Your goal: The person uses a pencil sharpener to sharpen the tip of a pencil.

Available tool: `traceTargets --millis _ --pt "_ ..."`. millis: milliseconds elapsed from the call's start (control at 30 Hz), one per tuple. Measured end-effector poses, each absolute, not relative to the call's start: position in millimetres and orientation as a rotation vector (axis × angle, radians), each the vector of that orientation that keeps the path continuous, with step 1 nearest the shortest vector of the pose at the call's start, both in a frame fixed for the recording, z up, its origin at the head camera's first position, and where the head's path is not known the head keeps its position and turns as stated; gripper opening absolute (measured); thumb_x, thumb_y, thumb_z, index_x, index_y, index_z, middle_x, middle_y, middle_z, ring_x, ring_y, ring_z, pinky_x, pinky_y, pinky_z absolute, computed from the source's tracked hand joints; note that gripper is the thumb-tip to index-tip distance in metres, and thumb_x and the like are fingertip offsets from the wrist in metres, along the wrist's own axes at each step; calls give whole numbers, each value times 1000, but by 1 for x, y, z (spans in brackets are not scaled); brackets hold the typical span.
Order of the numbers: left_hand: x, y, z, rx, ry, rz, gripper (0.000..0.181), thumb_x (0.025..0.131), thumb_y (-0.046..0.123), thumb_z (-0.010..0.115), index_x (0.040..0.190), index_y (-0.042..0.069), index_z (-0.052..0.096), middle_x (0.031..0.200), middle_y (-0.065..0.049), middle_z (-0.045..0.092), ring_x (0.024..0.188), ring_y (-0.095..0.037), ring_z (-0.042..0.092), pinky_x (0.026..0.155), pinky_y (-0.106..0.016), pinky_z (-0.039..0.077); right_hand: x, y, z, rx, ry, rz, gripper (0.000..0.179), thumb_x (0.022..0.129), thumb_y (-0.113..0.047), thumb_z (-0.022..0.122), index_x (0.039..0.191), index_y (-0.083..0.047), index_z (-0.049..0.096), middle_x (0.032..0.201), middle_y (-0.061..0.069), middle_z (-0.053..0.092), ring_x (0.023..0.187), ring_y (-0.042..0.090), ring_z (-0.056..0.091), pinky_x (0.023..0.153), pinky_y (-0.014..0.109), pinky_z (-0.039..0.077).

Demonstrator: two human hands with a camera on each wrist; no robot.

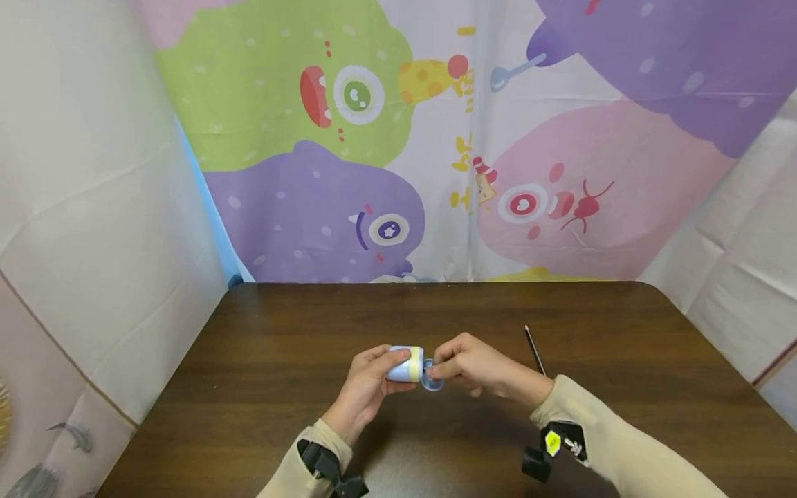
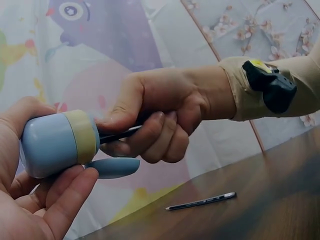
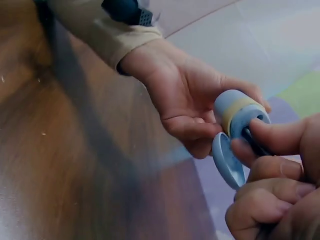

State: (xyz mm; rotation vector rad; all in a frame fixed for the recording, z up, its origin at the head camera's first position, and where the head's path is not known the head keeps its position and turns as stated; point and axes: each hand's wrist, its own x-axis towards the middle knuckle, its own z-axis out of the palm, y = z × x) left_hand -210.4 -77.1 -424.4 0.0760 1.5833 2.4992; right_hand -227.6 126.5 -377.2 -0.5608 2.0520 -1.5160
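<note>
My left hand (image 1: 367,384) grips a light-blue pencil sharpener (image 1: 397,368) with a pale yellow band, holding it on its side above the table. Its round flip lid (image 2: 114,168) hangs open from the end that faces right. My right hand (image 1: 479,365) pinches a dark pencil (image 2: 119,135) between thumb and curled fingers, right up against that end. In the right wrist view the pencil's tip goes into a hole in the sharpener's face, and a second hole shows beside it. Most of the pencil is hidden within the right hand.
Another dark pencil (image 1: 533,348) lies on the brown wooden table (image 1: 280,332), behind the right wrist. A cartoon-printed curtain (image 1: 299,207) hangs along the table's far edge, with pale cloth at both sides. Each forearm wears a black wrist camera strap.
</note>
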Motion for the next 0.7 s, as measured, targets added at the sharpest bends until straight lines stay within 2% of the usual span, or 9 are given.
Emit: traceTargets --millis 67,133,233,333,500,567,700 --pt "-212 -77 -426 85 1596 2492 8 86 5 65 78 8 64 81 -8 62 68 -15 64 61 -31 61 -229 128 -379 -557 2046 -1490 25 92 -13 66 77 5 58 52 -4 33 43 9 23 38 22 18" --pt "-213 -77 -428 87 1605 2485 9 86 5 65 78 8 64 81 -8 62 69 -16 64 61 -32 61 -230 131 -380 -682 2166 -1406 25 93 -18 67 81 3 62 55 -6 41 45 8 31 39 22 26" --pt "-215 -77 -429 72 1597 2490 10 87 5 64 77 8 64 82 -8 61 69 -16 64 62 -33 61 -227 138 -381 -977 2491 -1253 21 93 -27 69 95 -6 68 65 -9 52 53 4 42 45 22 37" --pt "-217 -78 -428 52 1579 2510 9 86 7 64 78 8 65 82 -8 61 68 -16 64 62 -33 61 -223 147 -386 -1337 2790 -1125 23 94 -29 71 108 -11 66 77 -10 58 59 2 47 51 20 44" --pt "-216 -80 -425 34 1565 2536 10 86 6 62 76 9 64 80 -8 61 67 -16 63 61 -33 61 -223 153 -401 -2059 3053 -757 22 103 -25 55 106 -4 62 86 -2 59 67 7 53 55 19 50" --pt "-215 -80 -424 33 1560 2535 11 86 5 62 76 9 64 80 -8 60 67 -16 63 61 -32 61 -227 152 -405 -2282 3094 -569 22 106 -20 49 103 -2 62 84 1 56 69 12 53 56 21 50" --pt "-214 -80 -423 32 1548 2534 10 87 6 62 78 8 65 81 -8 61 67 -16 64 61 -32 61 -237 149 -414 -2616 3088 -366 21 105 -9 47 94 1 61 75 2 49 61 15 44 48 20 40"
